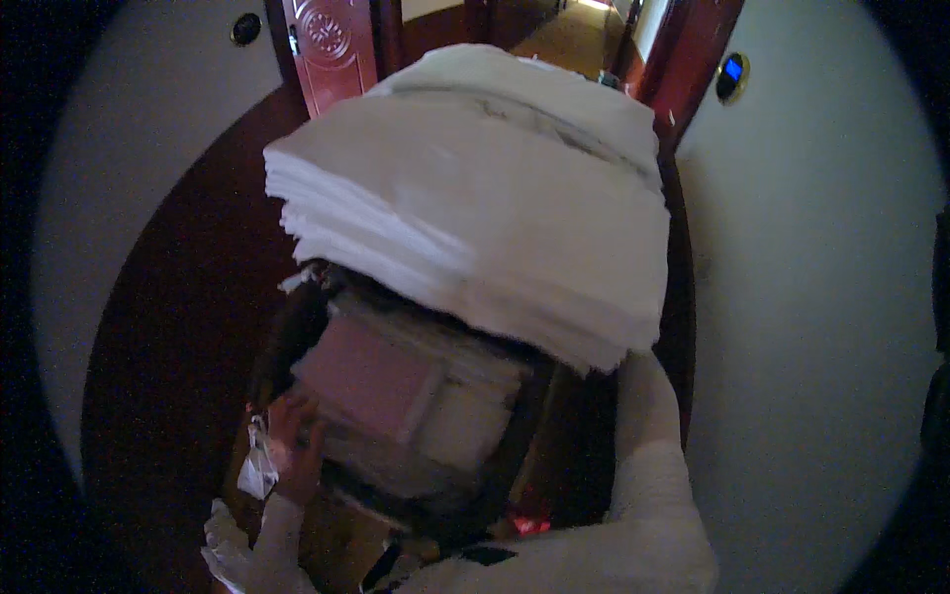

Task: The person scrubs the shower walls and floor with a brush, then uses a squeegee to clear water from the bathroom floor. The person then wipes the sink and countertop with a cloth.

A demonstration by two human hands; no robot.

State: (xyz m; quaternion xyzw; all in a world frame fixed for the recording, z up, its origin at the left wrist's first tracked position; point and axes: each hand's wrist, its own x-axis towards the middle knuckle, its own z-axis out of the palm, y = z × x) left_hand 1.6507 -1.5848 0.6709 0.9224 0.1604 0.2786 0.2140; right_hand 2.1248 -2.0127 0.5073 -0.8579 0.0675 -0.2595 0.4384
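A cart with a dark rim [524, 436] stands in front of me, with a tall pile of folded white linens [475, 208] across its far part. My left hand [294, 436] is at the cart's near left edge, its fingers curled over the rim; dim light and blur soften their outline. Beside that wrist hangs a small white plastic bag [259, 465]. Inside the near section lie a pink folded cloth or packet [371, 371] and pale flat items [470, 421]. My right forearm [648, 406] reaches forward along the cart's right side; the linen pile hides my right hand.
Pale walls with dark red lower panels [188, 287] close in on the left, and a pale wall [792, 297] stands on the right. Ahead, a carved red door [332, 45] is beside a doorway onto a lit corridor floor [574, 40]. A red light [529, 523] glows low by the cart.
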